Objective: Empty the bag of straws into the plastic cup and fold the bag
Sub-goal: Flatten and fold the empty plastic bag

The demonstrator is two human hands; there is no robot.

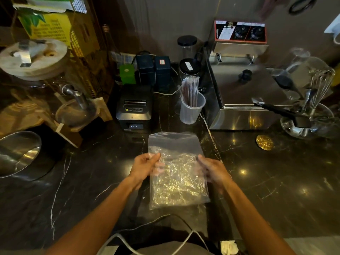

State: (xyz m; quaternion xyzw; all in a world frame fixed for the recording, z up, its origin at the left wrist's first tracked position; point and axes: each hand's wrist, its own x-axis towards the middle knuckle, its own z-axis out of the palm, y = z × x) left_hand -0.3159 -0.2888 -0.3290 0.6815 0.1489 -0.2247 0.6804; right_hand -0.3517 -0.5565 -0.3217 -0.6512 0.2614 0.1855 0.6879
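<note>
On the table, straws [191, 91] already stand in the plastic cup [191, 111], while both hands, left [146, 165] and right [213, 169], pinch the empty bag [177, 173], unfolded.

Dark marble counter [276, 190], white-veined, glossy. Lying flat at centre: clear bag [176, 162]. Behind it: plastic cup [191, 111] with straws [190, 91]. Left of cup: black printer [134, 107]. Right: steel fryer [244, 100], brass disc [264, 142], glass bowl [309, 124]. Far left: steel bowl [16, 153].
</note>
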